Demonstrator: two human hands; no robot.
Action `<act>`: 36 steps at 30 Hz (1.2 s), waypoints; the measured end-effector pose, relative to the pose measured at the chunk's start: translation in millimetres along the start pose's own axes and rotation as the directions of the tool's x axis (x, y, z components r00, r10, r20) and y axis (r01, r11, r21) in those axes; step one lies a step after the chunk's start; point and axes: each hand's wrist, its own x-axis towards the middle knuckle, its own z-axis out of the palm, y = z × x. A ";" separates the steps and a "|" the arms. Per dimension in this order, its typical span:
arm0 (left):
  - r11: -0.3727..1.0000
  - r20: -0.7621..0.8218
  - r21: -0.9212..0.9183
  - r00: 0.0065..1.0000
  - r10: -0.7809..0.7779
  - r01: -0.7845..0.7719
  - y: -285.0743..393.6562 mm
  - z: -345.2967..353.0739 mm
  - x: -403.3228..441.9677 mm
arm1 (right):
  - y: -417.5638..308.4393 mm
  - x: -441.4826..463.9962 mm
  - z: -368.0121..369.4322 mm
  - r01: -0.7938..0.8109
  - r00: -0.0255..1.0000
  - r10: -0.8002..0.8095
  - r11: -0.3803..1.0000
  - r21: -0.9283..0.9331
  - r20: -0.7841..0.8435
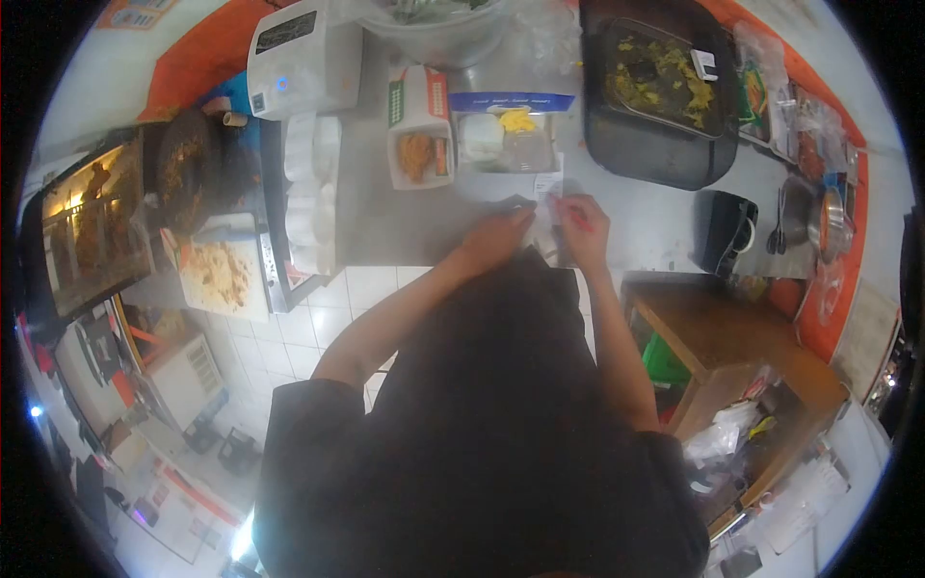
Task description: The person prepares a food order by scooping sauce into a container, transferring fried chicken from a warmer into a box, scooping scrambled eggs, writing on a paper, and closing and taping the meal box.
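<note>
At the front edge of the metal counter (646, 222), my left hand (498, 238) has its fingers pressed together at the left side of a pale strip like a paper slip (547, 185). My right hand (582, 227) is closed at the strip's other side, with something small and red at its fingers. What exactly each hand grips is too small to make out. Just beyond them lies a clear pack with a blue top edge (511, 135), holding white and yellow items. Left of it stands an open paper box (421, 130) with fried food inside.
A white printer (306, 60) and white stacked containers (313, 193) stand left. Behind is a clear bowl (438, 29). A black tray (660, 159) with leafy scraps and a black container (723, 233) are right. A cutting board (224, 270) sits far left.
</note>
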 end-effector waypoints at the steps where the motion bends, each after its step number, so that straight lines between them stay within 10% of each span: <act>1: 1.000 -0.009 -0.002 1.000 -0.001 0.001 1.8 -0.4 0.3 | -1.0 -1.3 -2.3 -0.002 1.000 0.001 0.999 0.046 0.029; 5: 0.996 0.127 0.000 0.988 -0.090 0.090 10.5 -10.4 1.8 | 2.6 -5.0 -6.0 0.015 1.000 -0.015 1.000 0.017 0.021; 20: 0.995 -0.117 -0.096 0.993 0.010 -0.022 0.8 -7.9 -8.3 | 3.8 -10.9 -14.5 0.133 0.991 -0.127 0.976 -0.173 0.041; 26: 0.880 -0.376 -0.386 0.824 -0.423 0.276 -23.9 -25.5 -23.9 | -22.9 20.9 -21.0 0.327 0.944 -0.306 0.811 -0.485 0.126; 28: 0.837 -0.436 -0.471 0.751 -0.496 0.280 -23.7 -30.5 -17.2 | -55.0 51.8 -13.6 -0.049 0.998 0.058 0.961 -0.274 0.026; 32: 0.745 -0.324 -0.568 0.738 -0.592 0.348 -15.5 -56.6 -1.2 | -41.1 113.3 18.4 0.094 0.991 -0.123 0.917 -0.387 -0.050; 34: 0.915 -0.609 -0.072 0.708 -0.356 0.398 -24.4 -55.2 5.8 | -45.5 130.0 28.8 -0.056 0.998 0.064 0.921 -0.386 0.009; 36: 0.876 -0.509 -0.270 0.713 -0.482 0.399 -38.9 -59.5 12.2 | -50.8 134.1 40.6 -0.112 0.994 0.096 0.916 -0.385 -0.059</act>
